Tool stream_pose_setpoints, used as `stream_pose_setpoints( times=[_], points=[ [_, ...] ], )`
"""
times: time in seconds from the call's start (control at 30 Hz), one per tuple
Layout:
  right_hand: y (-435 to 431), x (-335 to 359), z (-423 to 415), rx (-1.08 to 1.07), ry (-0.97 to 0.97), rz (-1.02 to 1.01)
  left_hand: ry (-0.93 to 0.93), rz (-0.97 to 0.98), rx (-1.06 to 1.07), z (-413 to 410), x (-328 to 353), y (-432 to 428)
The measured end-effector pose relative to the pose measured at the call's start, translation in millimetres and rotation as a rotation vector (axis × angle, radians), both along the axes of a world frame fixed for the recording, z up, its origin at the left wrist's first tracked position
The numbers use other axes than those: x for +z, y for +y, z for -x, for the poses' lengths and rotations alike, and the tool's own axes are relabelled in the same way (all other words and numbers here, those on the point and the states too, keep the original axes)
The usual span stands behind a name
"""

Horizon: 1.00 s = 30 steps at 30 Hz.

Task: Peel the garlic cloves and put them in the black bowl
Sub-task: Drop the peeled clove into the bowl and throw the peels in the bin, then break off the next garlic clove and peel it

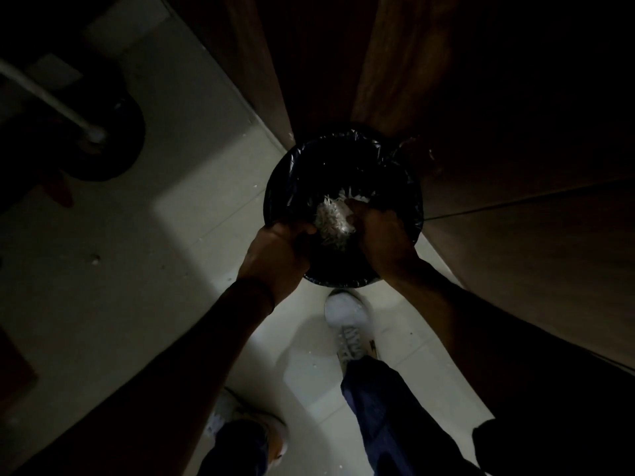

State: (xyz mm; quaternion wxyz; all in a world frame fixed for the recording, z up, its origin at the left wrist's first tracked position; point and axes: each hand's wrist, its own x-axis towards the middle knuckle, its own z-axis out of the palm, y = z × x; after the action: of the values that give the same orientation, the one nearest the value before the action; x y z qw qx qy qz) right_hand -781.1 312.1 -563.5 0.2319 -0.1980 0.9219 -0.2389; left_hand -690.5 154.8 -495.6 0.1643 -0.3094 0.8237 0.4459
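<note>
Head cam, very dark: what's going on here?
A person stands over a round bin lined with a black bag, on a pale tiled floor. The left hand and right hand are over its mouth with a pale papery clump between them, probably garlic skins being dumped. It is too dark to tell how the fingers grip. No cloves or black bowl are in view.

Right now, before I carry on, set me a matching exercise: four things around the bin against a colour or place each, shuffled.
1 bin liner
2 pale scraps
3 front shoe
4 trouser leg

a blue
b between left hand and right hand
c glossy black
d white, on the floor by the bin

Pairs: 1-c, 2-b, 3-d, 4-a
</note>
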Motion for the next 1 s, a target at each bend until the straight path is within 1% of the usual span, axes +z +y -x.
stream_pose_setpoints(
  times=[0.13,0.27,0.3,0.37,0.43,0.53,0.6,0.73,0.87,1.0],
  points=[
    [-2,19,1,-0.005,-0.050,-0.013,0.015,0.015,-0.047,1,23,2],
    [-2,48,7,-0.021,-0.001,-0.142,0.028,-0.003,-0.020,-1,46,3],
    [-1,56,7,-0.022,-0.011,-0.148,0.023,0.000,-0.008,-2,55,3],
    [0,74,8,-0.036,-0.096,-0.088,0.016,0.006,0.014,-5,73,4],
    [0,99,4,-0.001,-0.131,-0.029,0.020,0.015,0.020,-9,96,5],
    [-1,146,-5,0.040,-0.104,0.049,0.059,0.027,0.037,-18,137,5],
    [-1,189,-14,0.007,-0.130,0.105,0.074,0.042,0.031,-30,167,4],
    [-6,280,-39,0.056,-0.169,0.170,0.101,0.066,0.064,-68,239,-1],
    [-27,360,-80,0.157,-0.188,0.218,0.132,0.099,0.189,-124,316,-13],
    [-72,430,-138,0.275,-0.319,0.336,0.144,0.185,0.378,-196,383,-29]
  ],
)
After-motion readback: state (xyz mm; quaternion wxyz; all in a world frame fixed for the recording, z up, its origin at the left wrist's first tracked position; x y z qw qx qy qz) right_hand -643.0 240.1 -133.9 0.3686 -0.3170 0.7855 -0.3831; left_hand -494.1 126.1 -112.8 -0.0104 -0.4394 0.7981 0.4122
